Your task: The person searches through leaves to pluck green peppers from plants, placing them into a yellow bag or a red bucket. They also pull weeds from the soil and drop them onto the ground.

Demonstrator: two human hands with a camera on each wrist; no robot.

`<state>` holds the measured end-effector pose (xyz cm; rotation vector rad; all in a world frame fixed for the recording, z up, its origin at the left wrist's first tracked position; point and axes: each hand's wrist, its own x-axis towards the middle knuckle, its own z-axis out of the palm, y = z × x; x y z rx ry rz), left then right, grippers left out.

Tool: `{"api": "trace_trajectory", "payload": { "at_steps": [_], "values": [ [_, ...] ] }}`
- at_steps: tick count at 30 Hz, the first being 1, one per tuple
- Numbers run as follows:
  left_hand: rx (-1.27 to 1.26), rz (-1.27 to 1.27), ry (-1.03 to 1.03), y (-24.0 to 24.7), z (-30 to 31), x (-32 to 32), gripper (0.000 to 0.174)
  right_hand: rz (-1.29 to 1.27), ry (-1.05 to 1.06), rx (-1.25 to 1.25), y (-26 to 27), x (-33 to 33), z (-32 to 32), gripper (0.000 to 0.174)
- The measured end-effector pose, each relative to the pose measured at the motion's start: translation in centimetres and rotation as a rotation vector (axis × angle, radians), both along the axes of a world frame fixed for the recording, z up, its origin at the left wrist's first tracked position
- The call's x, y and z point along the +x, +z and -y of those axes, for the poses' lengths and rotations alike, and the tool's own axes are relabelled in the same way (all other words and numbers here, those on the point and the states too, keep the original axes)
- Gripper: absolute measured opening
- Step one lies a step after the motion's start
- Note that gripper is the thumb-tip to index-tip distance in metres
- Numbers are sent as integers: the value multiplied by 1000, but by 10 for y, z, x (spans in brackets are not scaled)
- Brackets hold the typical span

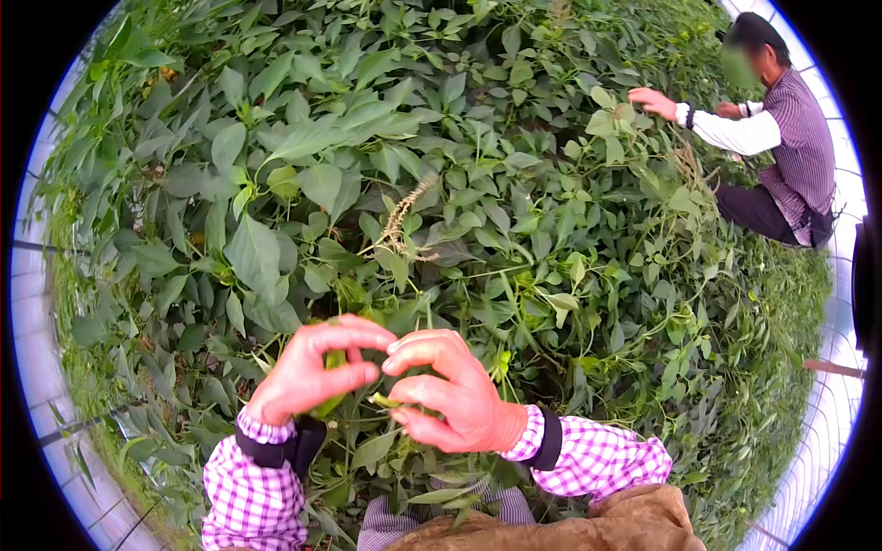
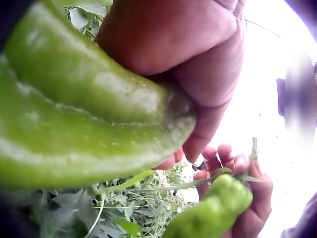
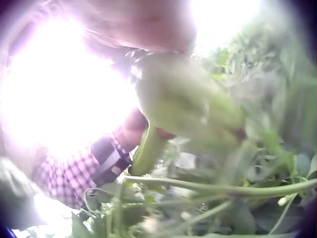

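In the left wrist view a large green pepper fills the near left, its tip end held by the fingers of my left hand. Beyond it my right hand grips a second, lumpy green pepper with a stem beside it. The head view has my left hand and right hand close together, fingers curled, above the plants. A blurred pepper hangs under my right hand in the right wrist view, and a slimmer pepper shows by the left hand.
Dense leafy plants surround both hands. A dry brownish seed spike stands ahead. At the upper right a person in a striped top crouches among the plants, one hand reaching to the leaves. Pale sheeting borders the plants.
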<state>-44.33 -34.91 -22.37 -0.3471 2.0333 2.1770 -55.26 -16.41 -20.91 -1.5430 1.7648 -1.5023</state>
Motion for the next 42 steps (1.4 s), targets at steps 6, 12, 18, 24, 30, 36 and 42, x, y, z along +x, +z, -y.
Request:
{"api": "trace_trajectory", "payload": {
  "at_steps": [6, 12, 18, 24, 30, 36, 42],
  "values": [
    [93, -30, -50, 21, -17, 13, 64, 392, -22, 49, 11, 6, 24, 13],
    [218, 107, 15, -1, -23, 27, 46, 490, 31, 314, -23, -54, 26, 24],
    [405, 267, 277, -15, -20, 66, 60, 91, -734, 471, -194, -266, -44, 23],
    [463, 314, 479, -22, -34, 93, 60, 22, -868, 710, -243, -276, -103, 25],
    [418, 377, 538, -24, -48, 101, 65, 17, -867, 881, -257, -286, -90, 31],
    [421, 389, 546, -24, -54, 100, 64, 143, -602, 1073, -261, -294, -109, 22],
    [417, 400, 567, -21, -57, 101, 63, 129, -686, 858, -230, -246, -108, 21]
  ]
}}
